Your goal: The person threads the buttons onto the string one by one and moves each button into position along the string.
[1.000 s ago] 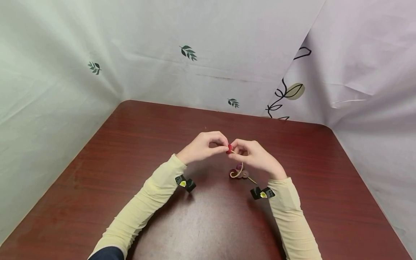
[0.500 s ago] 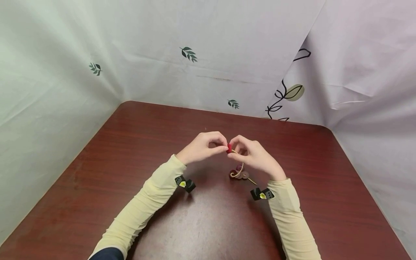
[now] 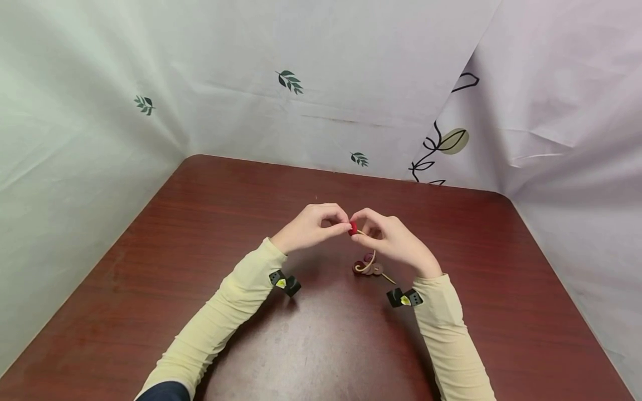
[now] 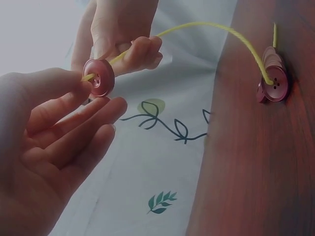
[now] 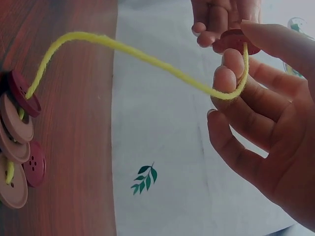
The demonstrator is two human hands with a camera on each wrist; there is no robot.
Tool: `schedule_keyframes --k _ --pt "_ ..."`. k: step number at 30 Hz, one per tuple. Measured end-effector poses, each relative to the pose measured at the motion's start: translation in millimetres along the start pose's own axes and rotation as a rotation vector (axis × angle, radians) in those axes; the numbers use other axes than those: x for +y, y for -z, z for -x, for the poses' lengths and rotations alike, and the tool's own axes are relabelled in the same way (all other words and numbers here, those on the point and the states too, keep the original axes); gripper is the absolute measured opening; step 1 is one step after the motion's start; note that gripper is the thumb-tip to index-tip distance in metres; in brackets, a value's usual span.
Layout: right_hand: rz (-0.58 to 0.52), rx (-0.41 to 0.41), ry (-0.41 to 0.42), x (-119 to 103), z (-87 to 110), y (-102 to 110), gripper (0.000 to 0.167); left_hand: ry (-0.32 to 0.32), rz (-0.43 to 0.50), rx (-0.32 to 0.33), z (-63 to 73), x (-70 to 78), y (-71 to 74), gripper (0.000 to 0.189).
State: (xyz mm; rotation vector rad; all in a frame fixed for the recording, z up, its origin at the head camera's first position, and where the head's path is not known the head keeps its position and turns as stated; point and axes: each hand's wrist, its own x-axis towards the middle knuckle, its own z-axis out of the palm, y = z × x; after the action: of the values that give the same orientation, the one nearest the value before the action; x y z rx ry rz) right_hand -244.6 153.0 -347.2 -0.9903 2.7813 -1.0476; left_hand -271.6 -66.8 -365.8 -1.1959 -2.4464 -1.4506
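A red button (image 3: 353,228) is held up between my two hands above the table. My right hand (image 5: 266,98) pinches it by its rim between thumb and fingers. A yellow string (image 4: 206,23) runs through a hole in this button, and its short end pokes out on the near side in the left wrist view. My left hand (image 4: 54,118) pinches that end with thumb and forefinger, close against the button. From there the string passes over the right fingers and sags to several brown and dark red threaded buttons (image 5: 15,123) lying on the table.
The dark red wooden table (image 3: 251,195) reaches to a white cloth backdrop (image 3: 225,67) printed with leaves. One dark red button (image 5: 35,164) lies against the threaded ones. A string tail (image 3: 389,278) sticks out beside the pile.
The right forefinger has lifted and shifted on the red button's rim, and the button has turned slightly. My left hand stays almost in place. The pile on the table has not moved.
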Motion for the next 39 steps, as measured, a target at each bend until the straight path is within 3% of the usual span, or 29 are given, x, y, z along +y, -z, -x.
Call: schedule_keyframes --k 11,39 --pt "0.004 -0.017 -0.018 -0.2 -0.1 0.4 0.018 0.023 -0.021 0.008 1.1 -2.2 1.4 0.006" --pt "0.022 -0.112 -0.043 2.6 0.7 -0.1 0.019 0.074 -0.027 0.015 1.5 1.8 12.3 0.009"
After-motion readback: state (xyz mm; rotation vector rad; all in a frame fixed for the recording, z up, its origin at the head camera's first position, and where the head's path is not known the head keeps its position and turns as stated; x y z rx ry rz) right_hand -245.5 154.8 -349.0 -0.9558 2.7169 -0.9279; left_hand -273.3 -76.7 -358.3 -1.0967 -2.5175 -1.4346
